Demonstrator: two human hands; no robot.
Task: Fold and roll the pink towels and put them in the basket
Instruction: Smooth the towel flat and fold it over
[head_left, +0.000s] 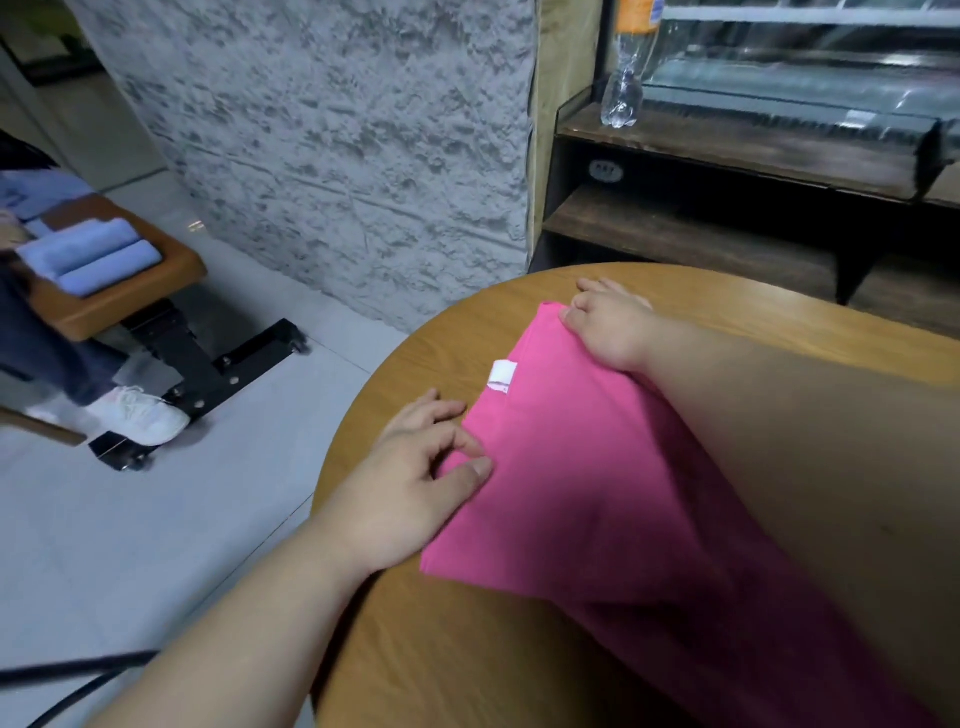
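Pink towel (597, 493) lies flat on the round wooden table (415, 649), white tag (503, 376) facing up near its far edge. Left hand (415, 467) at the towel's left edge — thumb and curled forefinger pinch the hem. Right hand (608, 322) at the far corner, thumb on the cloth, fingers stretched past it; gripping or only pressing — cannot tell. Rolled blue towels (98, 254) sit on a bench (156, 280) well off left.

Even, dim light is recorded; glare is noted on the glass case (779, 78); the pink towel (571, 467) is blurred at its near end.
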